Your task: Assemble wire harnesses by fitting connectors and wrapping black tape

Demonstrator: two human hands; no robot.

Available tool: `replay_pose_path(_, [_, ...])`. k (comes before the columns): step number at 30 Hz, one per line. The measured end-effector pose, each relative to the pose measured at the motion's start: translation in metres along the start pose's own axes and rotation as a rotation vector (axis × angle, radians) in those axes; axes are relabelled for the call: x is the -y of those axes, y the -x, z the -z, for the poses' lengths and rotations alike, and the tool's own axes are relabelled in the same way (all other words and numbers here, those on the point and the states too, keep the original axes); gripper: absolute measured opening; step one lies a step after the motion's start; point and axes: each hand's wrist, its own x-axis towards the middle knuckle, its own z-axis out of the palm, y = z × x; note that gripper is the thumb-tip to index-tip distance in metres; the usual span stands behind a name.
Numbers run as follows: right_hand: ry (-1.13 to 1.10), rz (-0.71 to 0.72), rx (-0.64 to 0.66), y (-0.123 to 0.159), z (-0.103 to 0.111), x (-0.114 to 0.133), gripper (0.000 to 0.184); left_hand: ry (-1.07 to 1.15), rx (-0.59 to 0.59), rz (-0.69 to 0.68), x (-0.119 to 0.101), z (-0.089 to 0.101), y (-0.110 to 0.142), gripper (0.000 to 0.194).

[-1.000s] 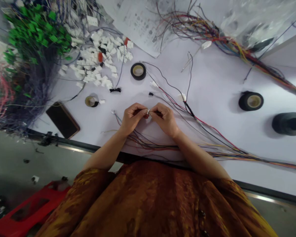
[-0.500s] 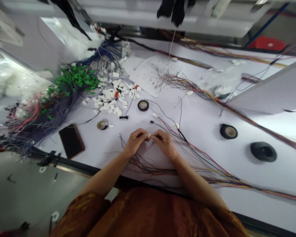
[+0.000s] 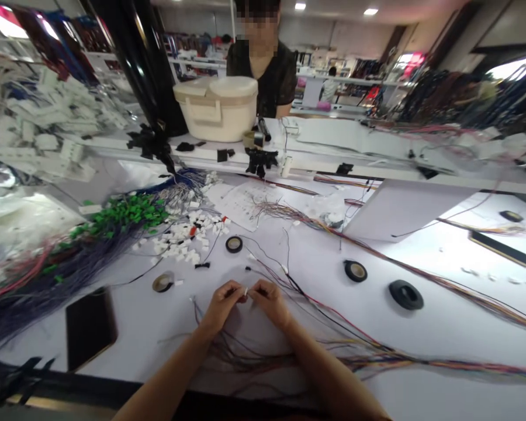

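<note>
My left hand (image 3: pixel 223 303) is closed in a pinch on a small white connector (image 3: pixel 246 291) at the middle of the white table. Fingertips of my right hand (image 3: pixel 269 299) are pressed together right against it; what they grip is too small to make out. Under my wrists runs a wire harness (image 3: pixel 280 358) of many colours, stretching off to the right. A thin branch with red and black wires (image 3: pixel 319 305) lies just beyond my right hand. Farther off rests a roll of black tape (image 3: pixel 234 244).
White connectors (image 3: pixel 188 237) and green connectors (image 3: pixel 129 213) on wires pile up at the left. A phone (image 3: pixel 90 328) lies near the front edge. More tape rolls (image 3: pixel 355 271) sit at right. Beyond a shelf holding a cream box (image 3: pixel 219 111) is another person (image 3: pixel 263 70).
The head view has tilted upward, bringing the shelf, the box and the person into sight. My hands keep the same pinch on the connector, close together.
</note>
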Motion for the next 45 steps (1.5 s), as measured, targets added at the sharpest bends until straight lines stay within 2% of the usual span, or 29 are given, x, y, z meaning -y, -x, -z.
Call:
replay_pose_path(3, [0.012, -0.018, -0.005, 0.001, 0.002, -0.001, 0.019, 0.055, -0.013, 0.037, 0.001, -0.003, 0.001, 0.038])
replay_pose_path(7, [0.092, 0.049, -0.046, 0.005, 0.001, -0.003, 0.018, -0.012, 0.009, -0.022, 0.006, -0.007, 0.003, 0.038])
replay_pose_path(11, [0.168, 0.073, -0.043, 0.006, -0.001, 0.001, 0.02, 0.047, 0.008, 0.008, 0.006, -0.002, 0.002, 0.039])
replay_pose_path(15, [0.271, 0.123, -0.017, 0.001, 0.0, 0.018, 0.017, 0.207, -0.024, 0.058, 0.003, 0.005, 0.0, 0.042])
replay_pose_path(19, [0.371, 0.134, 0.043, -0.006, 0.006, 0.041, 0.014, 0.318, -0.013, 0.038, -0.003, 0.008, 0.002, 0.041])
replay_pose_path(25, [0.341, 0.076, 0.002, -0.002, 0.007, 0.048, 0.014, 0.133, 0.032, -0.034, -0.011, 0.009, 0.01, 0.031])
replay_pose_path(27, [0.347, 0.104, -0.012, 0.002, 0.003, 0.046, 0.016, 0.118, 0.04, -0.055, -0.013, 0.008, 0.011, 0.03])
replay_pose_path(30, [0.414, 0.182, -0.01, 0.007, -0.001, 0.049, 0.018, 0.136, -0.016, -0.064, -0.015, 0.011, 0.009, 0.031])
replay_pose_path(32, [0.501, 0.264, 0.025, 0.007, 0.004, 0.065, 0.017, 0.108, -0.047, -0.073, -0.015, 0.017, 0.007, 0.031])
replay_pose_path(34, [0.601, 0.413, -0.008, 0.001, 0.018, 0.096, 0.013, -0.023, -0.032, -0.076, -0.012, 0.025, 0.004, 0.029])
replay_pose_path(36, [0.72, 0.637, -0.2, -0.014, 0.038, 0.138, 0.016, -0.222, 0.01, -0.076, -0.008, 0.033, 0.0, 0.024])
replay_pose_path(38, [0.875, 0.805, -0.416, -0.037, 0.058, 0.182, 0.037, -0.371, 0.011, -0.092, -0.004, 0.037, -0.004, 0.019])
replay_pose_path(39, [0.948, 0.847, -0.481, -0.052, 0.066, 0.201, 0.049, -0.404, -0.018, -0.117, -0.004, 0.038, -0.005, 0.018])
replay_pose_path(41, [1.099, 0.874, -0.534, -0.083, 0.079, 0.231, 0.058, -0.401, -0.105, -0.197, -0.009, 0.038, -0.006, 0.02])
replay_pose_path(43, [1.215, 0.837, -0.514, -0.11, 0.086, 0.247, 0.053, -0.371, -0.163, -0.267, -0.019, 0.037, -0.004, 0.024])
replay_pose_path(45, [1.239, 0.808, -0.469, -0.126, 0.088, 0.252, 0.042, -0.33, -0.159, -0.277, -0.034, 0.035, 0.001, 0.027])
